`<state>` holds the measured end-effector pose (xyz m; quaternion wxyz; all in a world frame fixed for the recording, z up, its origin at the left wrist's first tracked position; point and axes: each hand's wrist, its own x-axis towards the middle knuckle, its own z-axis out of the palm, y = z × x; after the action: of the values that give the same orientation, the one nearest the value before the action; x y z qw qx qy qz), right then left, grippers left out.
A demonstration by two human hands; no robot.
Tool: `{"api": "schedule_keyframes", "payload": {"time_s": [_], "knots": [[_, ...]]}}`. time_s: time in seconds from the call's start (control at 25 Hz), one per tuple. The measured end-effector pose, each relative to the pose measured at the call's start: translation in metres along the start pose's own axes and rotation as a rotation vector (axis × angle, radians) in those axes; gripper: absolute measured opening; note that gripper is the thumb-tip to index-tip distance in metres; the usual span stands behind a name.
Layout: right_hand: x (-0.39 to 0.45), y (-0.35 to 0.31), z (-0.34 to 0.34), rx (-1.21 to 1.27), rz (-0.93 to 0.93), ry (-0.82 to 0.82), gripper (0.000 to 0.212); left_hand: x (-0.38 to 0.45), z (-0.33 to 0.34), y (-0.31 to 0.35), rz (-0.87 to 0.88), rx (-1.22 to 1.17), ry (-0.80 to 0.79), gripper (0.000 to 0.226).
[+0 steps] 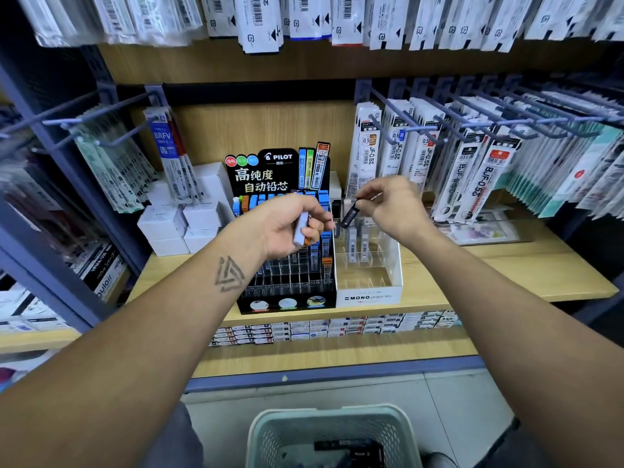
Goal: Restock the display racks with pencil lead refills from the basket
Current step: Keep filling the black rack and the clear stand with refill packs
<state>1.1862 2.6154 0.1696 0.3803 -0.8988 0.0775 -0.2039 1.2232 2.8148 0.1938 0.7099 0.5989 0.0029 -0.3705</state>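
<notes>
In the head view both arms reach forward over a wooden shelf [506, 265]. The left hand [290, 221] has its fingers curled around a small bundle of refill cases [301, 231], pale grey with an orange one behind; the long axis of the bundle stands nearly upright, a little tilted. The right hand [391, 206] pinches one dark refill case [349, 215] between thumb and fingertips. This case hangs below the fingers and slants, its lower end pointing down and to the left, toward the left hand's knuckles, close to them but apart.

Directly under the right fingers stands the clear Mono rack [368, 292] with a white front; most of its compartments are free, and two pale cases stand upright in the back rows. Under the left fingers is the black Pilot rack [287, 298], which touches the Mono rack's left side; its rear rows hold blue and orange cases, while the front slots look open. Above the right fingers, metal hooks [405, 119] with hanging refill packs stick out forward, so the room overhead is narrow. To the left of the left fingers white boxes [175, 228] are stacked on the shelf.

Below both wrists, near the floor, sits the pale green basket [334, 430], with dark cases lying inside.
</notes>
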Motion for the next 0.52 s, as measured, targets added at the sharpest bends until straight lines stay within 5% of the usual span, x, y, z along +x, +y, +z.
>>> {"api": "schedule_keyframes", "payload": {"time_s": [0.52], "knots": [[-0.005, -0.011, 0.025, -0.275, -0.110, -0.213, 0.012, -0.006, -0.007, 0.001, -0.038, -0.037, 0.041, 0.032]]}}
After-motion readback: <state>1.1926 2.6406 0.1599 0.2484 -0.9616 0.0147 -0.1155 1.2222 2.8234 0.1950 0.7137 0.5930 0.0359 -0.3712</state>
